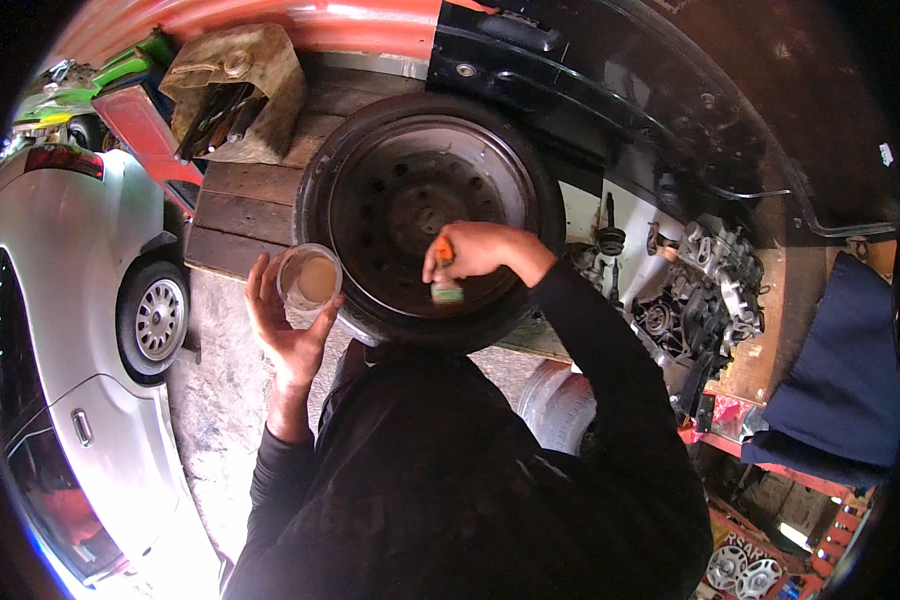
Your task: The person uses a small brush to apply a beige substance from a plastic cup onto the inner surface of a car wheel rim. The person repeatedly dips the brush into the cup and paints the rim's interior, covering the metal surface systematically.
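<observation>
A car wheel (322, 200), a black tyre on a dark, dirty steel rim (490, 165), lies flat on a wooden bench in front of me. My left hand (288, 335) is wrapped round a clear plastic cup (311, 276) with pale brownish liquid in it, beside the tyre's near left edge. Over the near part of the rim, my right hand (475, 250) grips a paintbrush (444, 262) by its orange handle. Its greenish bristle end points down toward the rim; whether it touches the metal I cannot tell.
Wooden planks (245, 205) carry the wheel and a worn tan bag (232, 85) of tools. A silver car (115, 410) stands at left, an engine (705, 290) at right. Black panels (610, 90) lean behind the wheel. Dark blue cloth (840, 370) hangs at far right.
</observation>
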The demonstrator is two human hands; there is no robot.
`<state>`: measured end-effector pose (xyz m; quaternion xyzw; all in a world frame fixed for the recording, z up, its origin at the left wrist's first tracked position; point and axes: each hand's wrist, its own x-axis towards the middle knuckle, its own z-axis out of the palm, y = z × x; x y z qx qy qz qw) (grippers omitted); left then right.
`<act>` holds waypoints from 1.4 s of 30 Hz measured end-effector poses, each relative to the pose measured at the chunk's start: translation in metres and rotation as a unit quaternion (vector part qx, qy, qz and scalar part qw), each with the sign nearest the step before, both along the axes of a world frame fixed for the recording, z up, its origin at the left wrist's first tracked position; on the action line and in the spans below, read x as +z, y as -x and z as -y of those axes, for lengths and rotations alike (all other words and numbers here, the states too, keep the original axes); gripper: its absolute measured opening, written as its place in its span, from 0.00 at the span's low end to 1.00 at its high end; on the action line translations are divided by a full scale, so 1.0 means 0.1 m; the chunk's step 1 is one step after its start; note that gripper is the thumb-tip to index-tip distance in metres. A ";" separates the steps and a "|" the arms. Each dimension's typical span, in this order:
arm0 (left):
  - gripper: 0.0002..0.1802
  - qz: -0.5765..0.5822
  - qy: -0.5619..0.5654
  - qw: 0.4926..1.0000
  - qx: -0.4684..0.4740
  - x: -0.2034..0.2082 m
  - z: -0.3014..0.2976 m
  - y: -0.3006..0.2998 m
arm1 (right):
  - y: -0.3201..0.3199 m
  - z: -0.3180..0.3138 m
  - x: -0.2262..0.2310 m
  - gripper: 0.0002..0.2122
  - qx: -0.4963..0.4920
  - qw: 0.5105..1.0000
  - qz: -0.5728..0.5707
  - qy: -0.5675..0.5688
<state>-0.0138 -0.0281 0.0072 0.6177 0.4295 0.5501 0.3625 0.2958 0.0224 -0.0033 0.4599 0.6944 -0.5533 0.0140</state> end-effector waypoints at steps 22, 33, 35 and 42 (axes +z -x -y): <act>0.53 0.000 -0.004 1.000 0.017 0.01 0.03 0.03 | -0.42 0.04 0.19 0.08 0.021 0.998 0.067 -0.002; 0.53 -0.005 -0.008 0.998 0.064 0.02 0.13 0.21 | 0.62 -0.28 -0.65 0.05 -0.242 0.925 -0.291 -0.028; 0.53 -0.004 0.002 0.997 0.073 0.01 0.14 0.22 | 0.64 -0.20 -0.64 0.05 -0.231 0.928 -0.292 -0.030; 0.53 -0.004 -0.012 0.998 0.068 -0.01 0.10 0.19 | -0.15 0.08 0.00 0.08 0.034 0.999 -0.032 -0.013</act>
